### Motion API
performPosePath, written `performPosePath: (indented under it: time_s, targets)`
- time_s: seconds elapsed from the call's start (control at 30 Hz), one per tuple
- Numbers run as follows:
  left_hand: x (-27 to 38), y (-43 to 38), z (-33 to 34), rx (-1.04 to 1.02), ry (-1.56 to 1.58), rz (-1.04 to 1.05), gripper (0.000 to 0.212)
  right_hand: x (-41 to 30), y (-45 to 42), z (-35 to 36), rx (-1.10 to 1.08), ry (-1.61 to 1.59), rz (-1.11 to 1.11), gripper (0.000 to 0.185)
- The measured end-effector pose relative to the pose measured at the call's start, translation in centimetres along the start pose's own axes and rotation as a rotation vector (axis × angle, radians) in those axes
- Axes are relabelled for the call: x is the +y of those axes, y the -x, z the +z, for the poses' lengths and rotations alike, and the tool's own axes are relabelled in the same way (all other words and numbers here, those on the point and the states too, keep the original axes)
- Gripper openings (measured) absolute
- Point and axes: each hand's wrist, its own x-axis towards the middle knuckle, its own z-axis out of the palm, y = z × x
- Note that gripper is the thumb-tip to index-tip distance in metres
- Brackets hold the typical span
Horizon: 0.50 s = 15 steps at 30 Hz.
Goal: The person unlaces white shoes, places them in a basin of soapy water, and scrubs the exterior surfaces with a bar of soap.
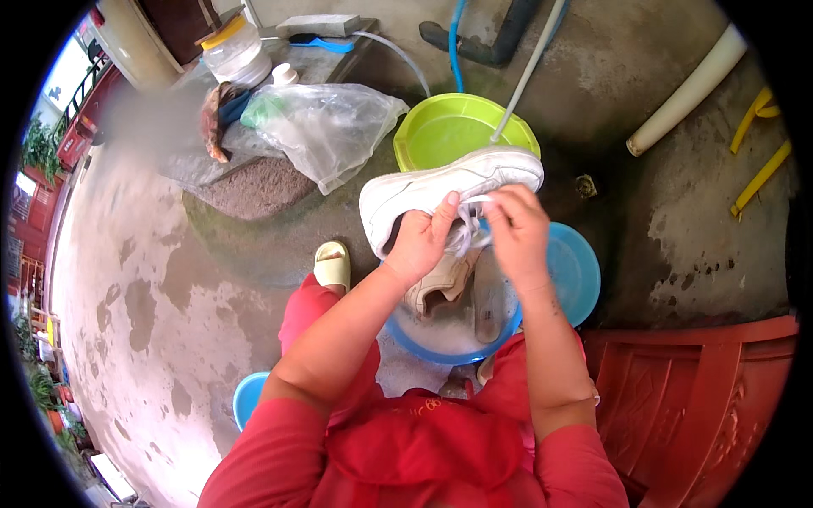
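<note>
A white sneaker (438,184) lies on its side in the air above a blue basin (406,346) of cloudy, sudsy water. My left hand (422,238) grips the shoe at its collar, thumb near the eyelets. With finger and thumb, my right hand (521,228) pinches a white shoelace (473,199); more lace hangs in loops below. A second, dingier shoe (441,282) rests in the basin, partly hidden beneath my hands. Beside it in the water is a grey insole (489,298).
A lime-green basin (467,117) stands beyond the sneaker, under a white pipe (530,70). Another blue basin (575,273) is at the right, near a red wooden panel (686,394). On a stone slab at the left are a clear plastic bag (324,127), a jar (235,57) and a blue brush (324,43).
</note>
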Motion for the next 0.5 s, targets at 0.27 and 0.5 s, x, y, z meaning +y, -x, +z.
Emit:
performPosePath:
  time_s: [0.27,0.5]
  targets:
    - [-0.5,-0.5,0.2,0.069,0.075,-0.097,0.048,7.5,-0.2,-7.0,0.531,-0.696,0.838,0.011]
    - [-0.2,0.4,0.7,0.071,0.205,-0.311,0.052,12.8,0.9,-11.8,0.954,-1.259,0.877,0.019]
